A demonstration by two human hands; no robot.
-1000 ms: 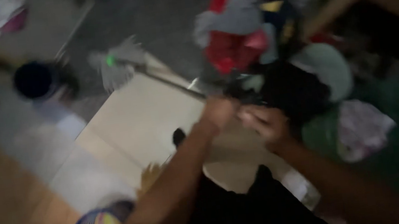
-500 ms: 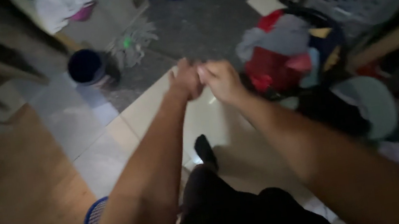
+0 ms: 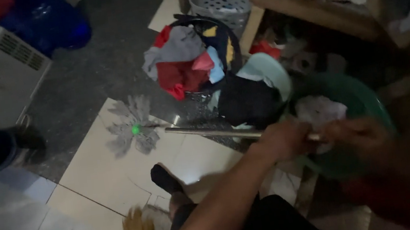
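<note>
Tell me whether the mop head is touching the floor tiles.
Touching. The head view shows the grey mop head spread flat on the pale floor tiles, its strands splayed with no gap, while the left hand grips the handle.

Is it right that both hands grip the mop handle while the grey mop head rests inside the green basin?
Not quite. In the head view both hands, left hand and right hand, grip the mop handle, but the grey mop head lies on the pale floor tiles, away from the green basin.
</note>
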